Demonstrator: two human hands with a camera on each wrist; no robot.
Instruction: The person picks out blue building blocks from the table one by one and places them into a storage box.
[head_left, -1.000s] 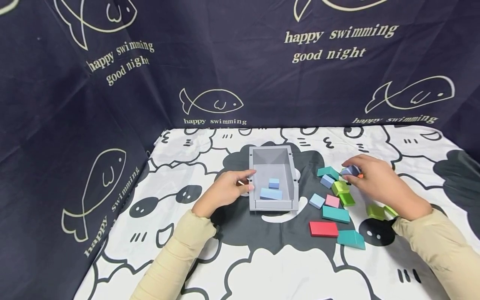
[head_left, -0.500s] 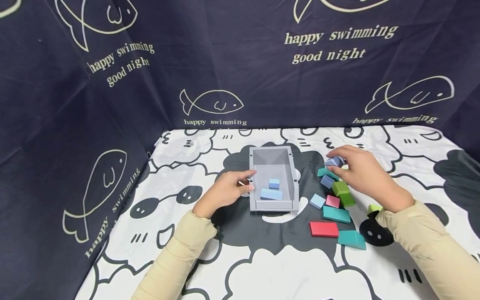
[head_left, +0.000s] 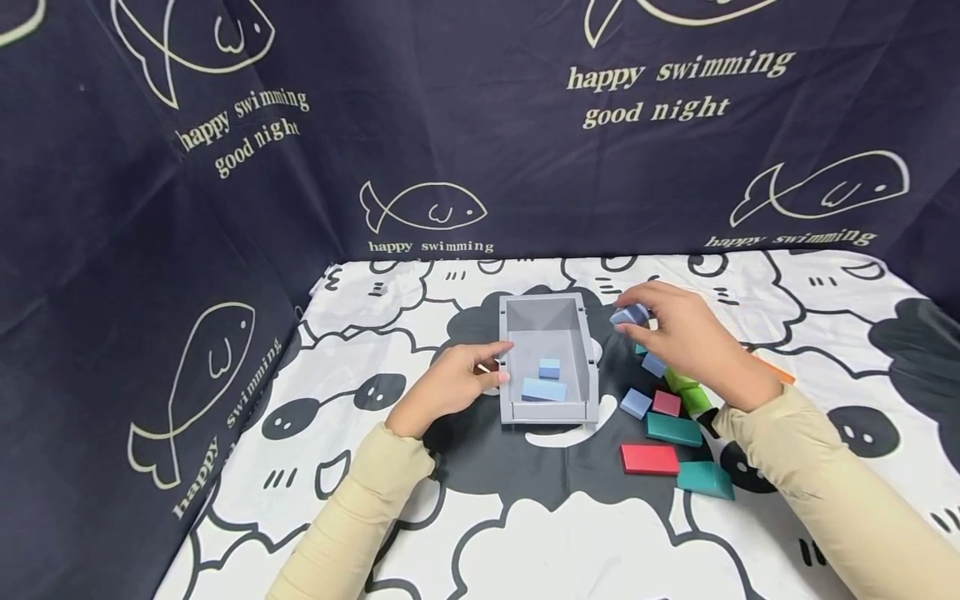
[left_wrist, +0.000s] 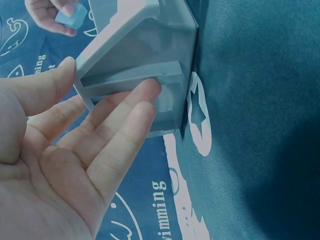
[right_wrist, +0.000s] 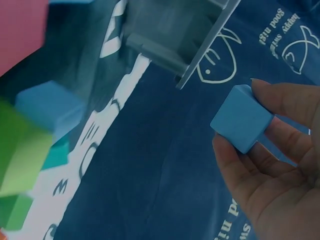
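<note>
Head view: apparently mid-carry, my right hand (head_left: 688, 333), pinching a blue block (head_left: 628, 315), has neared the gray bin (head_left: 549, 412) my spread left hand (head_left: 450, 380) touches.

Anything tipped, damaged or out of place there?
Nothing stands out. The gray bin stands upright with two blue blocks inside, and the right hand grips another blue block. The loose blocks beside the bin lie at mixed angles, but no damage shows.

The right hand (head_left: 678, 329), pinching a blue block (head_left: 630, 315), is now further left and a bit higher in the frame, closer to the grey box (head_left: 551, 412). An orange block (head_left: 776, 372) now peeks out right of the middle. The sleeve (head_left: 810, 458) now hides two light green blocks at the lower right.
</note>
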